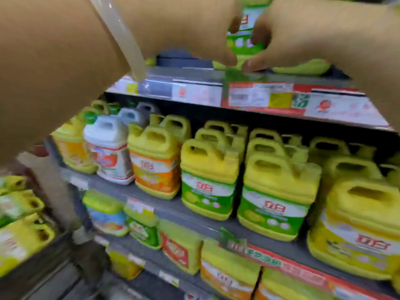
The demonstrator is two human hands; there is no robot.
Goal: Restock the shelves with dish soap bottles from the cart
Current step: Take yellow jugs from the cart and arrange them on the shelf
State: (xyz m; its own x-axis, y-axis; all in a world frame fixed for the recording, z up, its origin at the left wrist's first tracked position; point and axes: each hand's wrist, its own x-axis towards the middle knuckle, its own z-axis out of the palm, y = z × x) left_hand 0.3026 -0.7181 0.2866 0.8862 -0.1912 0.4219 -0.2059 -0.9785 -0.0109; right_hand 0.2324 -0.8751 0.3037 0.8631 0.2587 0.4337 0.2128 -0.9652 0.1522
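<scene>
gripping bottle point(245, 37) w/ both hands, left hand point(186, 29); right hand point(303, 37); top shelf point(194, 72)

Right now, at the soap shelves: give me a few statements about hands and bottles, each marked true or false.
1. Both hands reach to the top shelf. True.
2. The left hand and right hand are on a green-label bottle. True.
3. The white bottle stands on the top shelf. False: it stands one shelf lower, among yellow ones.
4. The bottle right of the white one has a blue label. False: the orange-label bottle is there.
5. The left wrist wears a bangle. True.
</scene>
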